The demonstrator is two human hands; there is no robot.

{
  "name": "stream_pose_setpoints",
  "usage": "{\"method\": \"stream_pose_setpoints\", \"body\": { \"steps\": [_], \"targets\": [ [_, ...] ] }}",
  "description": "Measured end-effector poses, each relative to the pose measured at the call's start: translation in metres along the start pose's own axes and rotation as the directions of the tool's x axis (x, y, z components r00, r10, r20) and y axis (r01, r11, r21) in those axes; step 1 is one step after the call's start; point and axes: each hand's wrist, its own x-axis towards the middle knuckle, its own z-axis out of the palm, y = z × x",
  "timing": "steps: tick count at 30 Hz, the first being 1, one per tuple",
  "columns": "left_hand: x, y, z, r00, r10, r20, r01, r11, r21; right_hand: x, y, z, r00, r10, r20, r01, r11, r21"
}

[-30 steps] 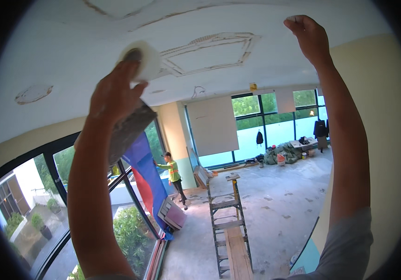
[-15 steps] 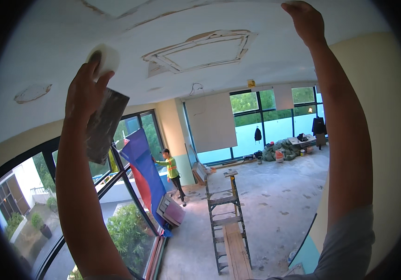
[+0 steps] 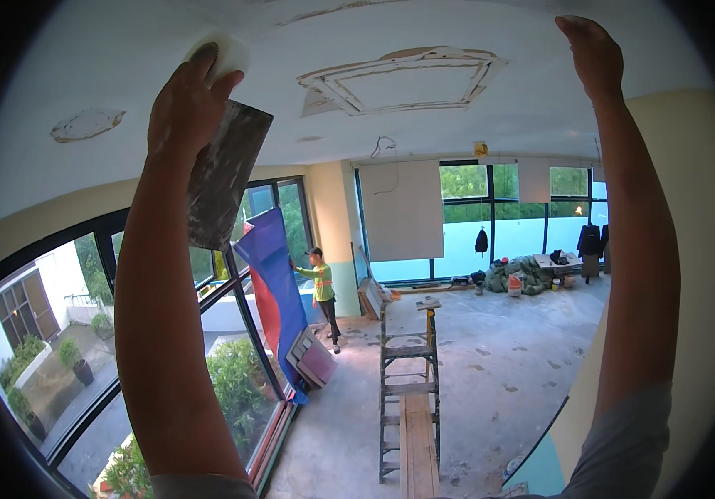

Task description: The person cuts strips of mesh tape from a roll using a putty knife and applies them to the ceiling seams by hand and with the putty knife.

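Note:
Raised at the upper left, my left hand [image 3: 183, 108] is closed around a whitish roll of tape [image 3: 231, 56]. A wide, smeared grey metal plastering blade [image 3: 229, 175] hangs at the same hand; its grip is hidden. My right hand [image 3: 594, 58] reaches up close to the white ceiling [image 3: 532, 33] at the upper right. Its fingers are pressed together, and whatever they hold is too small to make out. Between my arms, the ceiling has a rectangular panel [image 3: 407, 83] with rough, patched edges. A round patch [image 3: 87, 125] shows at the left.
A plank [image 3: 418, 441] extends from below me to a stepladder [image 3: 407, 353]. A person in a bright yellow-green top [image 3: 322, 287] stands beside a blue and red sheet [image 3: 274, 274] at the left windows. Sacks [image 3: 515, 274] lie by the far windows. Loose wires [image 3: 385, 145] hang from the ceiling.
The view has shifted, so the room and both arms appear farther right. My left hand, with roll and blade, sits higher in the picture; my right hand appears slightly lower.

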Motion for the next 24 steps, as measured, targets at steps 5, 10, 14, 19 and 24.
{"method": "stream_pose_setpoints", "body": {
  "steps": [5, 10, 14, 19, 24],
  "targets": [
    [-0.007, 0.01, -0.017, 0.996, -0.03, 0.081, 0.034, 0.998, -0.047, 0.001, 0.018, 0.001, 0.99, 0.059, 0.129, -0.081, 0.982, 0.172],
    [-0.069, 0.022, -0.041, 0.851, 0.102, 0.515, 0.033, 0.968, -0.247, -0.061, 0.043, 0.008, 0.894, 0.081, 0.441, -0.307, 0.828, 0.469],
    [-0.165, 0.032, -0.033, 0.528, 0.138, 0.838, 0.328, 0.877, -0.351, -0.169, 0.089, 0.021, 0.613, 0.291, 0.735, -0.691, 0.648, 0.32],
    [-0.361, 0.027, 0.001, 0.143, 0.215, 0.966, 0.819, 0.523, -0.238, -0.421, 0.153, 0.051, 0.286, 0.481, 0.828, -0.942, -0.017, 0.336],
    [-0.509, 0.063, -0.025, -0.245, 0.191, 0.951, 0.937, 0.297, 0.181, -0.732, 0.083, -0.02, -0.567, 0.436, 0.699, -0.715, -0.681, -0.155]
  ]
}}
